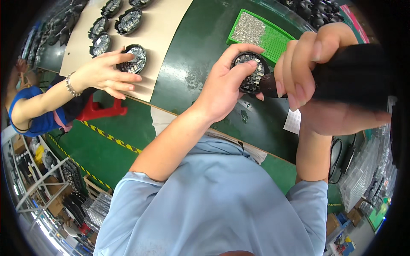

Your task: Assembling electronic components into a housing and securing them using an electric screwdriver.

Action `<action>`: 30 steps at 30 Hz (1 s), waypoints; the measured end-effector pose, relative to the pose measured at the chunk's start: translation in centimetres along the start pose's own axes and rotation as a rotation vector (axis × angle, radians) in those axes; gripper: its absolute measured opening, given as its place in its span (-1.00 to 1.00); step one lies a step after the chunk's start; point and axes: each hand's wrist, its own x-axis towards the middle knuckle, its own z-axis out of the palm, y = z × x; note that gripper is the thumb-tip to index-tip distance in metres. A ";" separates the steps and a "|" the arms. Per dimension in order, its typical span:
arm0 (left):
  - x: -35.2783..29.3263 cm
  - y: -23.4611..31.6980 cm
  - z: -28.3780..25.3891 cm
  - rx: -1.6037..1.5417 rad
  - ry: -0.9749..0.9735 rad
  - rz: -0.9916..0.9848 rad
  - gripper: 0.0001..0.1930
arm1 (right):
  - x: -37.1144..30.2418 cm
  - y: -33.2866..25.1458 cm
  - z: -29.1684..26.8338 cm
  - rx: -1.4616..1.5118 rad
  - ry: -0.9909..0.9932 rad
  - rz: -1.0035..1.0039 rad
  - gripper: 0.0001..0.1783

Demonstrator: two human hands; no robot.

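Observation:
My left hand (220, 91) grips a round black housing (253, 80) with a crowded circuit board inside, its thumb lying across the board. My right hand (301, 64) is wrapped round a thick black power screwdriver (350, 77), partly blurred and close to the camera. The tool's dark nose reaches the right side of the housing; its tip and any screw under it are hidden. Beyond the housing lies a green tray (277, 49), with a heap of small silvery screws (248, 29) at its left end.
At left, a co-worker's hand (104, 72) reaches over another round housing (136, 59) on a cardboard sheet (164, 25). Several similar housings (129, 21) lie farther back. A white label sheet (293, 121) is near the table's front edge; a red stool (100, 110) stands left.

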 end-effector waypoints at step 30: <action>-2.5 0.0 0.9 0.439 -0.072 0.192 -0.71 | -0.5 -1.8 -2.6 -0.400 0.449 -0.080 0.28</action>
